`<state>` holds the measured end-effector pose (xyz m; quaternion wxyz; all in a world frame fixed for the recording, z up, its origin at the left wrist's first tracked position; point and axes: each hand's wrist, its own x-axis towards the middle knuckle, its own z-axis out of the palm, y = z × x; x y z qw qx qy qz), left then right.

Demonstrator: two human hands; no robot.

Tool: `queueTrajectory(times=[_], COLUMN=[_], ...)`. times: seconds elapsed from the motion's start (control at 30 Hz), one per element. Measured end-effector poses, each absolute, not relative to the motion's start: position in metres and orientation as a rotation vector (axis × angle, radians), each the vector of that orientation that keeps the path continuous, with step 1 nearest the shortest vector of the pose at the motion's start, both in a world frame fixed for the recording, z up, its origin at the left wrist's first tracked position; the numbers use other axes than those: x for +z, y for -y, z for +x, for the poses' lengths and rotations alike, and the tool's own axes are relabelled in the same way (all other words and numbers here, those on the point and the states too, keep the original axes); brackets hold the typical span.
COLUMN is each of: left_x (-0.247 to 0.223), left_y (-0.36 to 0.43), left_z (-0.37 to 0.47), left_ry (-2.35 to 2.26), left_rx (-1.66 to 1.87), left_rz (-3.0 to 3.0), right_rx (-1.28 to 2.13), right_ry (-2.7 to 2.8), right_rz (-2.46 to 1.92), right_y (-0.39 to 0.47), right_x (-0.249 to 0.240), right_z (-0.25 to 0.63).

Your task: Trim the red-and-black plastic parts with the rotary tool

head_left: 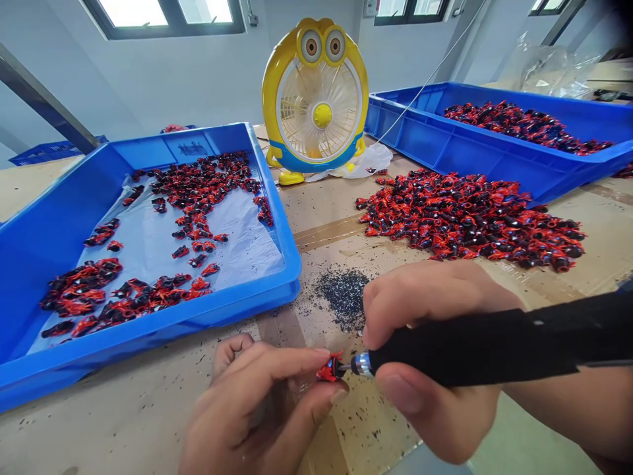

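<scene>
Between the thumb and forefinger of my left hand [262, 402] is a small red-and-black plastic part [328, 369]. My right hand [435, 356] is wrapped round a black electric screwdriver [459, 346], held nearly level. Its thin metal bit meets the right side of the part; the exact contact point is too small to make out. Just beyond my fingers lies a patch of tiny dark screws [343, 293] on the table. A large heap of similar red-and-black parts [459, 214] is spread behind my right hand.
At the left, a blue tray [291, 264] lined with white sheet holds scattered red-and-black parts. A second blue tray [420, 135] with more parts stands at the back right. A yellow fan [322, 115] rises between them on the cardboard-covered table [326, 244]. A thin cable [430, 76] slants across.
</scene>
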<state>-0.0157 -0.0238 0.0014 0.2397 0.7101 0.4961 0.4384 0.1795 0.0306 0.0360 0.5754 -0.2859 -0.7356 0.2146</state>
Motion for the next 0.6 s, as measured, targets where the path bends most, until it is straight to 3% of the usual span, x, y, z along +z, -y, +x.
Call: queueTrajectory(times=[0.6], left_x=[0.000], left_y=[0.025], left_z=[-0.018], left_ry=[-1.311], left_rx=[1.180], left_rz=[1.815], right_rx=[0.684], right_ry=[1.748], right_rz=[-0.726], right_y=[-0.023], right_x=[0.049], right_z=[0.212])
